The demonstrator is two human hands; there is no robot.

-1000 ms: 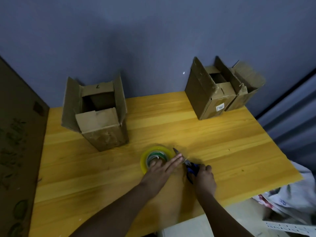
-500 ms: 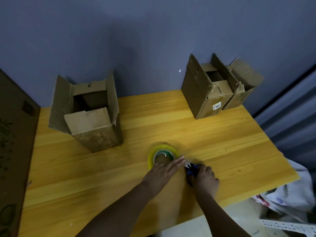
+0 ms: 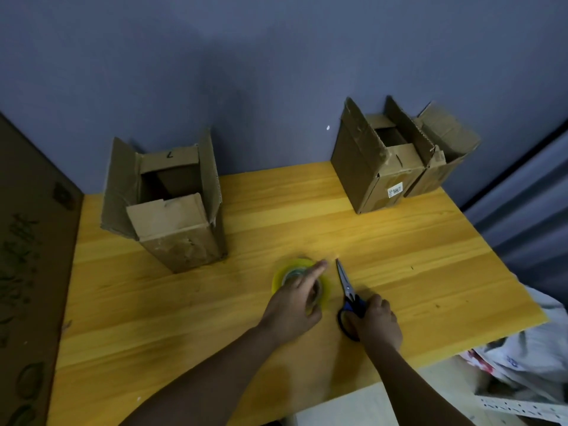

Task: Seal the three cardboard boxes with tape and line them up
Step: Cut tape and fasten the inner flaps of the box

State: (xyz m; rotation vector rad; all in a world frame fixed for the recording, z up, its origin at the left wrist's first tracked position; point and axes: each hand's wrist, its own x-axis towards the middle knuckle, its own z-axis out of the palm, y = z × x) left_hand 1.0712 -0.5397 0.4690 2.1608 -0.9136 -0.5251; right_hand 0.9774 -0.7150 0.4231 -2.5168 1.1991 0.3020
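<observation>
On the yellow wooden table [image 3: 399, 241], near its front edge, my left hand [image 3: 296, 305] lies over the roll of tape [image 3: 281, 279], which sits flat on the wood; the forefinger stretches straight out past the roll's far rim, while the other fingers curve down over the roll's middle, and I cannot tell whether they actually clasp it. Just to the right of the roll, my right hand [image 3: 375, 322] curls around the blue and black handles of the scissors [image 3: 345, 284], whose blades are closed and lie on the table pointing away from me. Beyond the roll and to its left stands one cardboard box [image 3: 172, 210], upright, its four top flaps open. Well beyond the roll and to its right, against the grey-blue wall [image 3: 246, 72], stands a second open box [image 3: 381, 167] with a small white label on its side, and a third box [image 3: 442, 149] touches it on the right, its flaps also up. Far to the left of the roll, a large printed cardboard sheet [image 3: 33, 272] leans at the table's edge.
</observation>
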